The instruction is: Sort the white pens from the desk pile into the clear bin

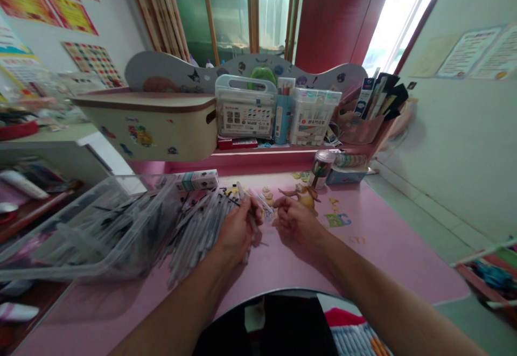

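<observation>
Both bare forearms are reaching forward over a pink desk top [375, 248]. Left hand [237, 228] is curling closed around a few slim pale grey pens [255, 201], clamping them against the palm; their ends are poking up and to the right past the fingers, and one end is showing below the hand. Right hand [295, 217] is sitting just beside them at desk centre, fingers bent in together toward the upper pen ends. Whether those fingers are actually pinching a pen cannot be told, as the contact is blurred. Just left of the left hand, a loose heap of matching grey pens [197, 229] is lying fanned across the desk and touching the wrist. The heap is spilling from a clear plastic tub [86, 232] that is tilting at the desk's left edge. A small white-and-teal carton [196, 180] is resting behind the heap. A small brown figurine [306, 195] is standing just behind the right hand, and a clear lidded cylinder jar [322, 168] is near it. On the raised shelf behind, a cream wooden box with stickers [153, 127], a clear handled marker case [245, 109] and a white marker case [313, 116] are standing in a row.
</observation>
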Tool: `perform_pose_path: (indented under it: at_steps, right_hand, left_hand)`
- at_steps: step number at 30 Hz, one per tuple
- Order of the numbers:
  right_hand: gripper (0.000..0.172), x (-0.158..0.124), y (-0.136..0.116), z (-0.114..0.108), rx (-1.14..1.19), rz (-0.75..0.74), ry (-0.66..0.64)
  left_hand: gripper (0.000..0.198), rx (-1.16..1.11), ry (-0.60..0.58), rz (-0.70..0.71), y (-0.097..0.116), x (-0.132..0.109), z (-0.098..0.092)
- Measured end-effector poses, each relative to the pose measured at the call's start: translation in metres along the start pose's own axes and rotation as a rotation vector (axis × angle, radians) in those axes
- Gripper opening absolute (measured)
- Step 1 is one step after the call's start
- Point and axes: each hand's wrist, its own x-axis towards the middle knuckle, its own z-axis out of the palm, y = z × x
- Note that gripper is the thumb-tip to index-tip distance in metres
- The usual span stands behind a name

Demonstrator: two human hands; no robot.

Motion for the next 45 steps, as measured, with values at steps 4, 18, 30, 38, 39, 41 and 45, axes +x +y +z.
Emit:
perform_pose_path:
  at_steps: [4,18,30,38,39,41,45]
  right_hand:
    - [0.033,0.006,-0.004,-0.001,-0.081,-0.166,0.103]
    - [0.034,-0.009,0.017,0.005,-0.983,-0.685,-0.054]
    - [0.035,-0.006,0.002,-0.005,-1.025,-0.831,0.179]
    - [0.027,-0.004,-0.003,-0.008,-1.06,-0.782,0.322]
    - [0.029,-0.005,-0.002,-0.008,-1.088,-0.778,0.313]
    - [0.035,-0.005,0.0,-0.009,-1.144,-0.785,0.29]
    - [0.04,-0.002,0.002,-0.012,-1.19,-0.756,0.274]
  left_hand:
    - [0.021,-0.144,0.013,-0.147,-0.001,0.0,0.0]
    - [0.027,-0.446,0.127,-0.458,-0.007,-0.003,0.015]
    - [0.025,-0.386,0.135,-0.467,0.001,-0.007,0.015]
    - [0.015,-0.122,0.058,-0.119,0.067,-0.024,0.019]
    - [0.011,-0.072,0.049,-0.065,0.078,-0.028,0.019]
    - [0.005,0.029,0.049,0.031,0.102,-0.037,0.015]
    - [0.012,0.316,0.14,0.187,0.154,-0.044,-0.012]
